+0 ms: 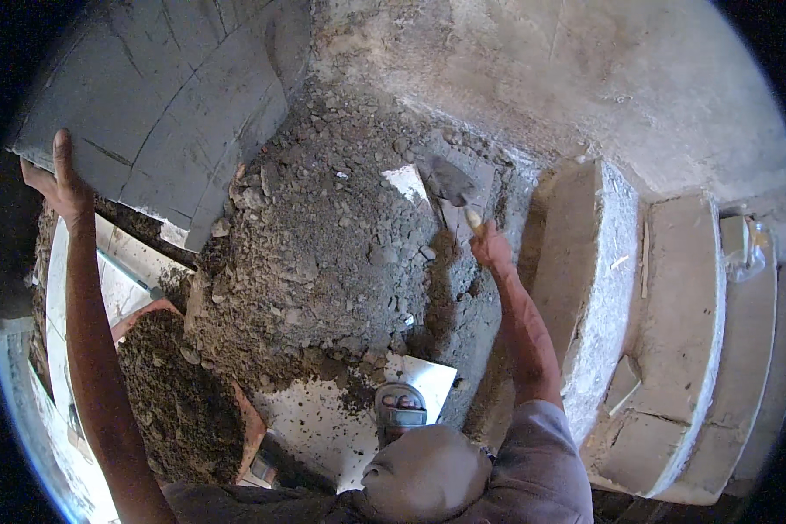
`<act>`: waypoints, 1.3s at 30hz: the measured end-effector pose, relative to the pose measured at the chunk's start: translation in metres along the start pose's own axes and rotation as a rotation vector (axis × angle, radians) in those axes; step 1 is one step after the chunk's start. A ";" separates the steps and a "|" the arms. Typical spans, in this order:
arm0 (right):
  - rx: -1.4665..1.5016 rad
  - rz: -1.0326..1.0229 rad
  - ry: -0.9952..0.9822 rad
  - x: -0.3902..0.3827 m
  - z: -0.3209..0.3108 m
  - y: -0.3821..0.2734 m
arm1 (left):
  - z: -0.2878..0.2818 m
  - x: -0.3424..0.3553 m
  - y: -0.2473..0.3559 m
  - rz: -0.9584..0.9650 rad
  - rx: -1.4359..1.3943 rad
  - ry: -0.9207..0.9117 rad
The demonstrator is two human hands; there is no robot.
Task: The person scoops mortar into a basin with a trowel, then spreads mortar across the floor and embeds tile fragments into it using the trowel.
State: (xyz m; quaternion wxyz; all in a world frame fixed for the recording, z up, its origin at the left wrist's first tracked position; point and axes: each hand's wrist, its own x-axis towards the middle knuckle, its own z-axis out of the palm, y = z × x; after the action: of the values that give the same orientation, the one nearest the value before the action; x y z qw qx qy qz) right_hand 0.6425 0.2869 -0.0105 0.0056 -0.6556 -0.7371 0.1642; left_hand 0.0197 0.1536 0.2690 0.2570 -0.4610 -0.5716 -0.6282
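Observation:
At the far left, my left hand [68,190] grips the edge of a grey, cement-covered slab [192,96] with scored lines. The thumb lies on its face, and the other fingers wrap partly out of sight past the edge. Right of centre, my right hand [492,248] is closed around the pale handle of a trowel [452,182]. Its grey blade points up and left, over a flat grey patch [479,166] at the border of the soil heap. A white fragment [406,183] lies beside the blade.
Loose soil and rubble [314,236] fill the middle. On the right rise several concrete steps [672,262], with a clear plastic bag [747,249] on one. A dark mound of mix [179,393] sits lower left. My sandalled foot [400,403] stands by a white tile [428,377].

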 end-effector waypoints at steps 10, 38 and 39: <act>-0.072 0.078 -0.062 -0.019 0.080 0.033 | 0.005 0.003 0.019 -0.026 -0.115 -0.044; 0.100 -0.088 -0.117 -0.191 -0.035 -0.040 | -0.009 0.011 -0.039 0.004 0.046 -0.113; 0.204 -0.119 -0.089 -0.171 -0.036 -0.041 | -0.033 0.027 -0.026 0.128 0.184 -0.147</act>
State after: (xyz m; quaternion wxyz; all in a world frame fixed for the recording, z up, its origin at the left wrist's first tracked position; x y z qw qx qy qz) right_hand 0.6351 0.1267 0.0694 0.0490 -0.5987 -0.7537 0.2666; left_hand -0.0239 0.1335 0.2824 0.2953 -0.5157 -0.6136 -0.5200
